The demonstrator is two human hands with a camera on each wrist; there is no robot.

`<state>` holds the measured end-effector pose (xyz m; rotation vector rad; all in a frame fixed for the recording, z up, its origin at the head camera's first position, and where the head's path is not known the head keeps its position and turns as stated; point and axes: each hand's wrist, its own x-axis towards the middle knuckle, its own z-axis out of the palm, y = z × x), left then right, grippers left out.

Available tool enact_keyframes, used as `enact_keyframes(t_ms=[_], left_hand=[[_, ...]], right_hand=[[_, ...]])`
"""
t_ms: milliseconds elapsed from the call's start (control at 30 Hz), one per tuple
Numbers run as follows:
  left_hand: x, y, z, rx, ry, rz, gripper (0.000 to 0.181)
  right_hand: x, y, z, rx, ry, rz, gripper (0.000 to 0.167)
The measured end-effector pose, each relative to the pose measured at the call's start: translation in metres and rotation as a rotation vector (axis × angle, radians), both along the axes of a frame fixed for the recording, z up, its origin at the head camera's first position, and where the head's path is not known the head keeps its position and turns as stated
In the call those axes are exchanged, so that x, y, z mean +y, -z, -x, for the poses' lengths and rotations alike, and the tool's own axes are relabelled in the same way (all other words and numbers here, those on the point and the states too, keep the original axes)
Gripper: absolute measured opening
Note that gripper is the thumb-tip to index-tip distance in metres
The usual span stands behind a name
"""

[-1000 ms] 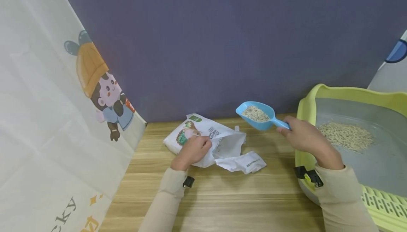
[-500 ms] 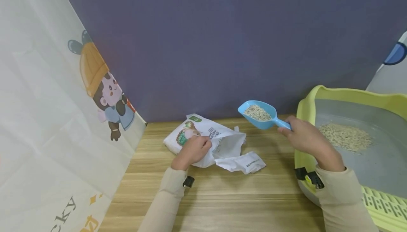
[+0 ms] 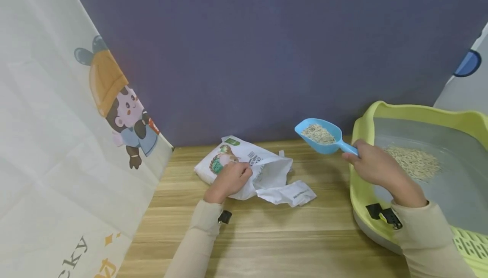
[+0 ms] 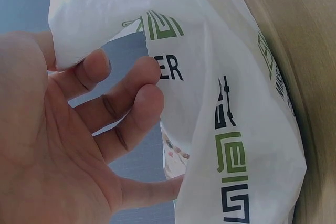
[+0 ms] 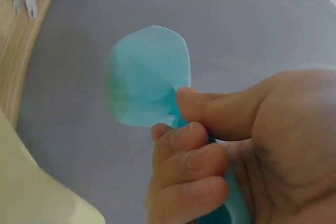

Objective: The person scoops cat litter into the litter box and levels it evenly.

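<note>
My right hand [image 3: 375,165] grips the handle of a blue scoop [image 3: 324,145], held up in the air between the bag and the litter box. Pale grains lie in its bowl in the head view; the right wrist view shows only its underside [image 5: 147,77]. My left hand [image 3: 230,180] pinches the edge of a white printed bag [image 3: 244,153], which lies on its side with its torn mouth facing right. In the left wrist view, the bag's edge [image 4: 73,35] is between thumb and index finger, while the other fingers are loosely bent.
At right stands a litter box [image 3: 362,193] with a yellow-green rim, a grey floor and a heap of grains [image 3: 413,162]. A torn flap [image 3: 287,194] of the bag lies on the wooden table [image 3: 267,244]. A dark wall [image 3: 267,57] rises behind.
My right hand and the scoop have shifted a little to the right, towards the litter box. The left hand and bag stay almost in place.
</note>
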<state>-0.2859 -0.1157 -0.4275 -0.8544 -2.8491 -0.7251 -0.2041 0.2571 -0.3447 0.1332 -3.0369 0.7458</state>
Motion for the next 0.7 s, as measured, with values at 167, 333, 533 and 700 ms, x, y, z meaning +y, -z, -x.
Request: enact_keyframes(t_ms=[167,333,533,700], left_hand=[[-0.002,0.001,0.001,0.003,-0.008,0.005,0.038],[-0.002,0.000,0.001,0.010,-0.007,0.014,0.037],[-0.001,0.000,0.001,0.003,-0.002,0.010,0.038],[-0.001,0.000,0.001,0.001,-0.002,0.009,0.038]], right_hand=[[0.008,-0.004,0.003,0.007,-0.011,-0.009,0.032],[0.021,-0.007,0.009,-0.005,-0.015,-0.004,0.032],[0.042,-0.009,0.018,0.003,0.001,-0.003,0.034],[0.055,-0.011,0.024,0.035,0.017,0.009,0.035]])
